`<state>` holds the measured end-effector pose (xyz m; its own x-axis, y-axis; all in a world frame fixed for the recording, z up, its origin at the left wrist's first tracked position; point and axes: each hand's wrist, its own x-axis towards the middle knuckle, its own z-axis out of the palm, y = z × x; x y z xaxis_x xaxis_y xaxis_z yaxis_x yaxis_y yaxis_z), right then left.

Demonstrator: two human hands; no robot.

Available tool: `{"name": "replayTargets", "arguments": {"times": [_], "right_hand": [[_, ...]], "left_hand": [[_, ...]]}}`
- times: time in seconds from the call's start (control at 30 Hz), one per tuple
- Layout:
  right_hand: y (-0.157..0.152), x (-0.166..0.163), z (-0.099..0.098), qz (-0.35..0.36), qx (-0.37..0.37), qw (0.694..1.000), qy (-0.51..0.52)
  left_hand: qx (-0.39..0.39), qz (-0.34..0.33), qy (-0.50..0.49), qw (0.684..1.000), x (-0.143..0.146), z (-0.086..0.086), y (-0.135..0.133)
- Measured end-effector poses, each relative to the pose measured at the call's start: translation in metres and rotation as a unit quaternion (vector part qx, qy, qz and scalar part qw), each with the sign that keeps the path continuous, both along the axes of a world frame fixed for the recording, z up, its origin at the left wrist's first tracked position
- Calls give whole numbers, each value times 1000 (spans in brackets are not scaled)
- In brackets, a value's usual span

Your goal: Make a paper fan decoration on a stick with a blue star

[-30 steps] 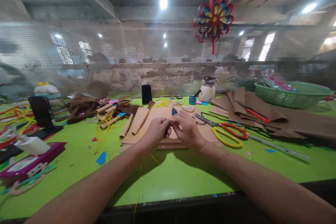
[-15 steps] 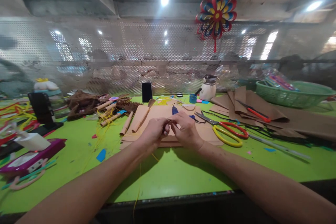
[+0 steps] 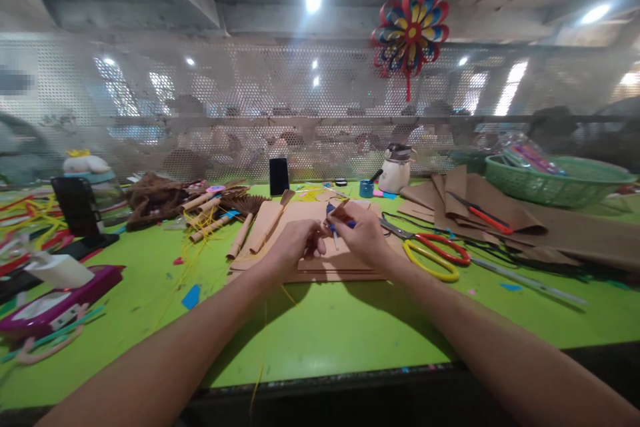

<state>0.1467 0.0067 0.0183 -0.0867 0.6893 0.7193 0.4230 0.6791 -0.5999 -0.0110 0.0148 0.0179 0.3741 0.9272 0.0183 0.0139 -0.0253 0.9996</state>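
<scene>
My left hand (image 3: 296, 241) is closed, its fingers curled above the stacked brown paper sheets (image 3: 345, 265). What those fingers hold, if anything, I cannot make out. Close by on the right, my right hand (image 3: 364, 233) pinches a small piece of brown paper (image 3: 341, 208) between thumb and finger. A blue glue gun (image 3: 330, 209) lies just behind the hands, partly hidden by the right one. To the right rest large scissors (image 3: 434, 255) with one red and one yellow handle. Rolled paper pieces (image 3: 270, 223) lie left of my left hand.
On the green table (image 3: 300, 333), brown paper (image 3: 500, 207), a green basket (image 3: 560, 183) and red-handled scissors (image 3: 490, 219) are on the right. A phone (image 3: 279, 177) and a white jug (image 3: 395, 173) stand behind. On the left are a purple power strip (image 3: 65, 300) and yellow strands (image 3: 185, 260).
My hands have come apart slightly. The right hand has turned and lifted the small brown paper piece; the left fingers have loosened a little.
</scene>
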Motion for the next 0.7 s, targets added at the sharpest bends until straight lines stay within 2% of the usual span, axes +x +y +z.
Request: {"name": "replayTargets", "arguments": {"times": [0.13, 0.2, 0.3, 0.43, 0.6, 0.7], "right_hand": [[12, 13, 4, 94, -165, 972, 138], [15, 15, 1, 150, -205, 953, 162], [15, 14, -5, 211, -213, 940, 160], [13, 11, -8, 251, -231, 928, 150], [12, 13, -5, 296, -273, 898, 175], [12, 15, -1, 308, -294, 880, 208]], "left_hand": [[-46, 32, -45, 997, -7, 3, 7], [-91, 19, -83, 992, -8, 5, 7], [-124, -56, -118, 984, -8, 6, 4], [-82, -129, -119, 981, -7, 8, -1], [-71, -123, -102, 985, -8, 9, -1], [-48, -95, -69, 992, -9, 9, 2]]}}
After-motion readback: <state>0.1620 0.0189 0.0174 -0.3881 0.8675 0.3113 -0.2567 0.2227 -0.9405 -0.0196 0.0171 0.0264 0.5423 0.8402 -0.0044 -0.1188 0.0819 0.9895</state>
